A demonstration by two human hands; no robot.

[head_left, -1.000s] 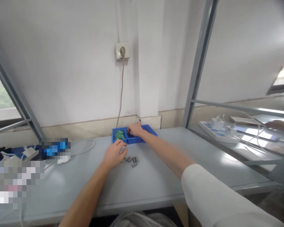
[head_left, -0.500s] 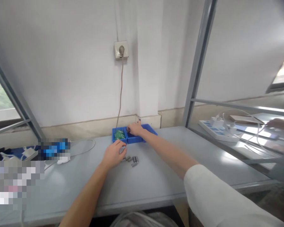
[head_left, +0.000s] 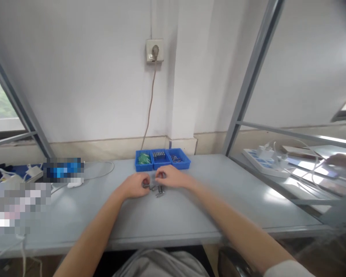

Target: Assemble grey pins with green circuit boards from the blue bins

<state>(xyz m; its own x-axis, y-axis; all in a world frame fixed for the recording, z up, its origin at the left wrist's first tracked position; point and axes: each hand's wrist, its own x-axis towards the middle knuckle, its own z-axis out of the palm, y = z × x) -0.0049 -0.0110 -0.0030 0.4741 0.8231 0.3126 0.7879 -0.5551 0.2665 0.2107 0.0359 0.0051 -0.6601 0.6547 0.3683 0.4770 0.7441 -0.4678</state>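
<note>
Left hand [head_left: 135, 185] over grey table [head_left: 173, 221], knuckles up, fingers curled, right hand [head_left: 172, 177] facing it, thumb and fingers bent inward, can't tell if either grips, metal cylinders [head_left: 160, 194] lying near both hands, three blue bins [head_left: 181, 165] just beyond.

Over the smooth grey desk [head_left: 242, 192], the bare left hand [head_left: 135, 185] and bare right hand [head_left: 171, 177] curled near each other beside small silvery metal cylinders [head_left: 159, 194]. Beyond them, three blue plastic bins [head_left: 181, 166] stood side by side, the left holding green pieces [head_left: 143, 158].
</note>
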